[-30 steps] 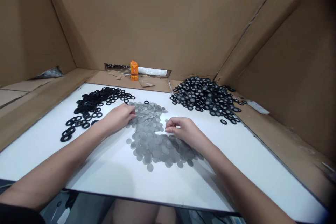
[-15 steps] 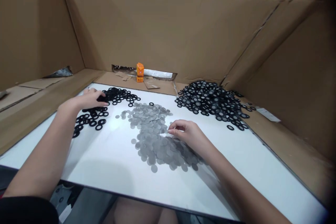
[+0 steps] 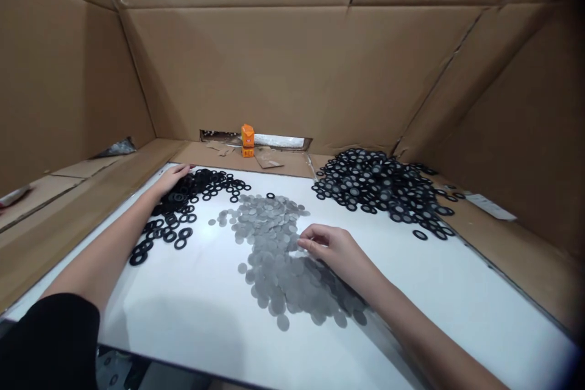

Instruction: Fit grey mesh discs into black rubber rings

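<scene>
- White table top [image 3: 192, 323] fills the lower half of my view, with cardboard walls [image 3: 283, 73] on the left, the right and the far side.
- On the left, the person's left arm stretches nearly straight forward, a black sleeve [image 3: 59, 335] ending near the elbow and the forearm bare.
- The left hand [image 3: 175, 175] lies low, palm down, at the far left part of the black rings [image 3: 201, 181], its fingers close together and pointing away and to the right. From here I cannot tell whether they have hold of a ring.
- From the lower right, the bare right forearm slants inward and forward across the table.
- The right hand [image 3: 331, 245] hangs over the right side of the grey discs [image 3: 274, 283], wrist slightly bent, the thumb and forefinger curved toward each other with their tips nearly meeting. I cannot tell whether a disc is pinched there.
- The grey discs spread loosely across the middle, between the two arms; one lone black ring lies at their far edge.
- Beyond the right hand, well apart from it, I see a heap of black rings with grey centres [image 3: 375, 186].
- Near the far wall stands a small orange carton [image 3: 247, 136].
</scene>
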The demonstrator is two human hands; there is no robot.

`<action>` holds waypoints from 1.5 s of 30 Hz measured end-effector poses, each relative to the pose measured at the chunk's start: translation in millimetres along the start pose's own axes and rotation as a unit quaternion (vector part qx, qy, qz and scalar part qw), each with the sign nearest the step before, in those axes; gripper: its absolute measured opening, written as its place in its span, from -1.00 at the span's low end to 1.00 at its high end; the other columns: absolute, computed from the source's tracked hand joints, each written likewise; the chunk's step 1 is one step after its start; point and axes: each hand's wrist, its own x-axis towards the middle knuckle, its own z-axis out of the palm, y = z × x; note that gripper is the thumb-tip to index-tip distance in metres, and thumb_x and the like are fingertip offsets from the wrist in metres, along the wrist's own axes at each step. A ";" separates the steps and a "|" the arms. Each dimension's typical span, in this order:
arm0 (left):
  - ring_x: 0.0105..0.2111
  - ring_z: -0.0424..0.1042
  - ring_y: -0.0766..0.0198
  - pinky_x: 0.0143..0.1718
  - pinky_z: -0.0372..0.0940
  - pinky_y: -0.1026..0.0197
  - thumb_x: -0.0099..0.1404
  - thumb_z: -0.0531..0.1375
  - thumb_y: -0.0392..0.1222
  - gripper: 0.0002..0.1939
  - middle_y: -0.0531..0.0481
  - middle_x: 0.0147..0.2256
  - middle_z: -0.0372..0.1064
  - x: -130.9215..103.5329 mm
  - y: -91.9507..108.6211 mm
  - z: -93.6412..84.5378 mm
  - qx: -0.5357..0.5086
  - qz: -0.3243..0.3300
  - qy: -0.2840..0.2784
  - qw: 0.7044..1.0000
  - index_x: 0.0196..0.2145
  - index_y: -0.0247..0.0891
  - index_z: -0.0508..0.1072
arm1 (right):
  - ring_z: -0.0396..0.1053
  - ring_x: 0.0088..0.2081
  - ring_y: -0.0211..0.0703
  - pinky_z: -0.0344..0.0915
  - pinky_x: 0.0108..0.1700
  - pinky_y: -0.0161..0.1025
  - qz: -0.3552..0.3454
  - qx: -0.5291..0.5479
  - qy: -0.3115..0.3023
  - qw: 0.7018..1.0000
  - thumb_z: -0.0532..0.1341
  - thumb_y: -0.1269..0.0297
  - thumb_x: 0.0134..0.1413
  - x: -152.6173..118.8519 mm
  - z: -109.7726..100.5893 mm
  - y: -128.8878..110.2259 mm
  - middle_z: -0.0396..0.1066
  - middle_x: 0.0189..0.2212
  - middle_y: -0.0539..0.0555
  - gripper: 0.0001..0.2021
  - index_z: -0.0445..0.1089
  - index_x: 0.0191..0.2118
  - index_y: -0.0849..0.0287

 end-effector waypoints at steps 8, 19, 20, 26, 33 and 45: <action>0.08 0.37 -0.04 0.20 0.14 0.07 0.02 0.20 0.33 -0.37 -0.14 -0.01 0.48 49.3 7.6 25.5 -0.088 0.023 -0.128 0.988 -0.19 -0.25 0.60 | 0.29 -0.45 -0.17 0.14 -0.39 -0.28 0.009 -0.015 0.012 1.000 0.18 0.05 0.08 7.4 3.4 10.3 0.41 -0.53 0.02 -0.70 0.43 -0.47 0.18; -0.09 0.47 -0.06 0.14 0.18 0.03 0.06 0.18 0.24 -0.51 -0.12 -0.27 0.59 22.5 11.9 22.7 -0.101 0.011 -0.123 0.987 -0.47 -0.26 0.63 | 0.38 -0.39 -0.12 0.21 -0.34 -0.27 -0.015 -0.012 0.021 1.000 0.19 0.09 0.10 0.3 3.5 3.1 0.46 -0.48 0.01 -0.75 0.43 -0.47 0.14; -0.09 0.47 -0.06 0.14 0.18 0.05 0.07 0.17 0.24 -0.50 -0.12 -0.27 0.59 19.0 12.6 21.6 -0.101 0.010 -0.121 0.988 -0.47 -0.26 0.63 | 0.38 -0.39 -0.12 0.21 -0.33 -0.27 -0.018 -0.014 0.024 0.999 0.20 0.10 0.09 -2.1 2.6 0.4 0.47 -0.47 0.01 -0.75 0.44 -0.47 0.13; -0.07 0.46 -0.10 0.14 0.16 0.04 0.07 0.15 0.27 -0.47 -0.13 -0.25 0.59 -4.8 18.2 19.5 -0.076 -0.012 -0.081 0.994 -0.43 -0.26 0.64 | 0.38 -0.34 -0.14 0.21 -0.26 -0.25 -0.045 -0.026 0.079 0.995 0.22 0.13 0.09 -17.0 -2.7 -16.8 0.48 -0.36 0.02 -0.80 0.44 -0.45 0.10; -0.11 0.48 -0.08 0.03 0.27 0.01 0.11 0.05 0.30 -0.38 -0.16 -0.18 0.57 -32.5 37.0 23.3 -0.021 -0.016 -0.060 0.998 -0.33 -0.29 0.62 | 0.39 -0.34 -0.10 0.20 -0.25 -0.23 -0.061 0.002 0.052 0.997 0.23 0.19 0.06 -15.7 4.4 -18.4 0.50 -0.40 0.02 -0.84 0.44 -0.47 0.10; -0.06 0.44 0.02 0.00 0.25 0.18 0.08 0.26 -0.02 -0.64 -0.09 -0.09 0.51 24.3 142.8 114.7 0.187 0.146 -0.201 0.951 -0.18 -0.22 0.56 | 0.30 -0.50 -0.22 0.20 -0.40 -0.29 0.001 0.185 -0.007 0.983 0.26 0.25 -0.07 -7.5 12.8 -0.8 0.40 -0.56 -0.01 -0.88 0.47 -0.47 0.19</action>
